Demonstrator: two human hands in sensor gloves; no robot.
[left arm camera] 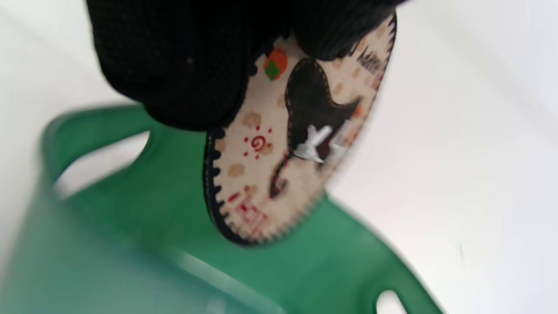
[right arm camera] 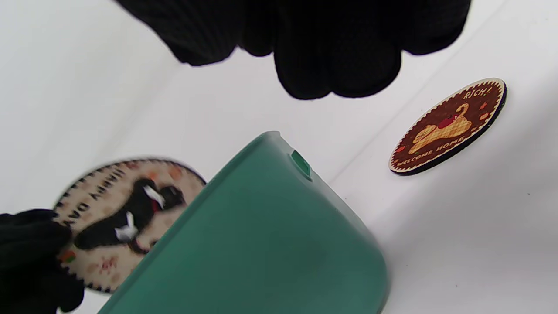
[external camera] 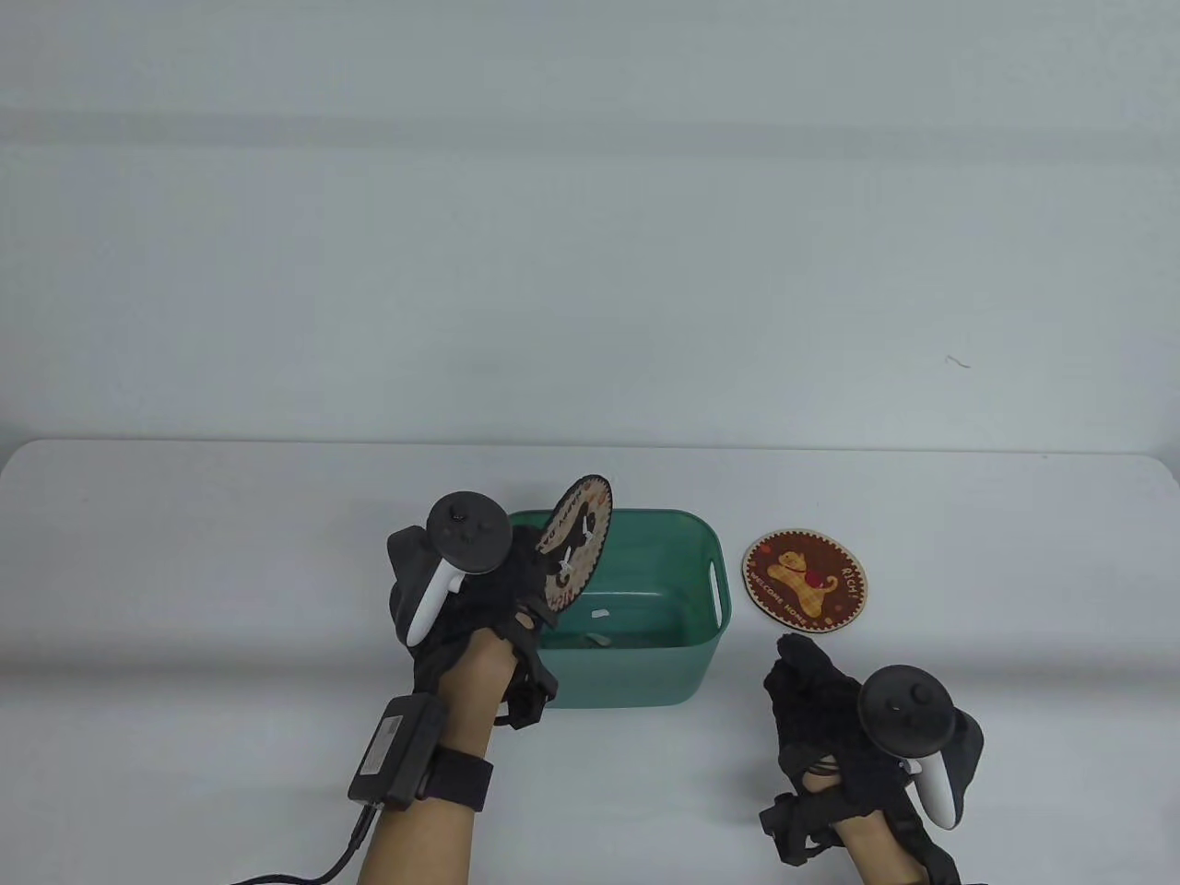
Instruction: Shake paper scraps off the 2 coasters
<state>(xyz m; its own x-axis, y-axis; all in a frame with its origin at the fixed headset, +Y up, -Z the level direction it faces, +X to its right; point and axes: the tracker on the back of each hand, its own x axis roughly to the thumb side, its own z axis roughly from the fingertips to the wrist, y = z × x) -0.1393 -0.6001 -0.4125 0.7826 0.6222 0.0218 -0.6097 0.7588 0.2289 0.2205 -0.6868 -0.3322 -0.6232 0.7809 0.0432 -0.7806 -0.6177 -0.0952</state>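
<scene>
The right hand (external camera: 843,728) is nearest, low on the white counter (external camera: 184,572). Its grip is loose, with the fingers (right arm camera: 335,65) hanging softly, and it holds nothing. Just past its fingertips, but not touching, the brown coaster (external camera: 805,579) with a yellow cat lies flat on the counter. It sits just to the right of the green bin (external camera: 636,673).

The left hand (external camera: 470,599) is up at the bin's left side. Its grip is closed on the edge of the pale coaster (external camera: 579,539), which has a black cat on it. The fingers (left arm camera: 183,78) pinch the coaster's rim. This coaster stands tipped up on its side over the open bin, with its picture facing the bin.

Two small white paper scraps (left arm camera: 314,146) cling to the pale coaster's face. More scraps (external camera: 599,613) lie inside the bin at the bottom.
</scene>
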